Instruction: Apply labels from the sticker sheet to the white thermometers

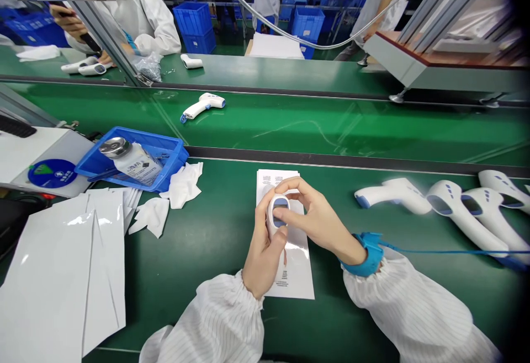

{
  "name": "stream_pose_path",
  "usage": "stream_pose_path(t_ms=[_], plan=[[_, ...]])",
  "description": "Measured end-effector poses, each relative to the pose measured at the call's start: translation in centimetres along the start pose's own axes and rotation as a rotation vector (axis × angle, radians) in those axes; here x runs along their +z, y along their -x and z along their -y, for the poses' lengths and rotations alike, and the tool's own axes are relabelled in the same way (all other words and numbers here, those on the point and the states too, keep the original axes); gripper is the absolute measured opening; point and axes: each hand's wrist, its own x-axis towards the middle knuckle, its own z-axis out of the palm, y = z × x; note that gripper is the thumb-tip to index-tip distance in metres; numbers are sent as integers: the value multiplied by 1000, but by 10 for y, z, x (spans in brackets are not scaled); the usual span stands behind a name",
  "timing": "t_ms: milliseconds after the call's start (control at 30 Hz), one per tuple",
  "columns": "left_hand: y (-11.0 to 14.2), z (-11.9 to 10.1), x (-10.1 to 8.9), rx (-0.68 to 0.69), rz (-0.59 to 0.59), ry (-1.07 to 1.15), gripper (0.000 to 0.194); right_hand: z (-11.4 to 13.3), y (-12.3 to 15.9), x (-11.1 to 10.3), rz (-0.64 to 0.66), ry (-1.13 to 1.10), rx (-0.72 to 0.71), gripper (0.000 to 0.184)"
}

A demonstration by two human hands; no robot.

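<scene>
A white infrared thermometer (280, 202) with a blue-rimmed display is held upright between my hands, its display end facing me. My left hand (261, 255) is closed around its body from the left. From the right, my right hand (321, 217) grips it too, thumb across the display and fingers curled over the far side. Beneath both hands lies a printed paper sheet (300, 280) on the green table. Several more white thermometers (470, 214) lie to the right of my right hand, one of them blurred. My fingers hide the thermometer's lower part.
At left are a blue tray (174, 156) holding a bottle (138, 164), crumpled white wipes (184, 186) and white glossy sheets (53, 280). Another thermometer (205, 105) lies on the green conveyor belt (281, 126). A blue cord runs right from my wrist strap (366, 255). Across sits a co-worker (144, 15).
</scene>
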Motion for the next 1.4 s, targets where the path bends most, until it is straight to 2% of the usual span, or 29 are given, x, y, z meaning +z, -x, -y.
stream_pose_path(t_ms=[100, 267, 433, 500, 600, 667, 767, 900, 933, 1000, 1067, 1100, 1167, 1233, 1300, 1367, 1400], plan=[[3, 1, -2, 137, 24, -61, 50, 9, 3, 3, 21, -67, -41, 22], [7, 5, -2, 281, -24, -97, 49, 14, 6, 9, -15, -214, -128, 10], [5, -1, -4, 236, 8, -20, 53, 12, 7, 8, 22, -278, -78, 7], [3, -5, -6, 209, 37, 19, 60, 12, 8, 5, 101, -285, -42, 14], [1, -9, -7, 180, 46, 48, 72, 13, 9, 1, 233, -258, -34, 35], [1, -9, -6, 150, 39, 39, 78, 14, 8, 0, 260, -232, -31, 41], [3, -9, -2, 87, 19, 21, 81, 12, 7, 3, 188, -169, -16, 38], [2, -14, -2, 19, -70, 72, 82, 3, 14, 15, -35, -134, 125, 42], [1, -16, -3, 4, -104, 111, 84, 1, 19, 18, -23, -151, 185, 45], [-4, -20, -7, -53, -151, 220, 84, 0, 28, 24, 132, -169, 279, 51], [-9, -23, -11, -123, -144, 323, 81, -2, 33, 27, 317, -101, 292, 49], [-11, -23, -12, -144, -125, 338, 80, -3, 31, 26, 356, -40, 270, 45], [-14, -21, -14, -166, -82, 275, 80, -9, 15, 21, 297, 152, 214, 33], [-15, -18, -15, -209, -47, 156, 79, -17, -17, 9, 119, 397, 183, 34], [-14, -16, -16, -289, -15, 75, 72, -26, -57, -8, -59, 593, 164, 48], [-13, -15, -18, -352, 7, 55, 63, -35, -93, -27, -161, 659, 111, 70], [-12, -15, -19, -364, 16, 46, 58, -39, -106, -36, -185, 685, 84, 75]])
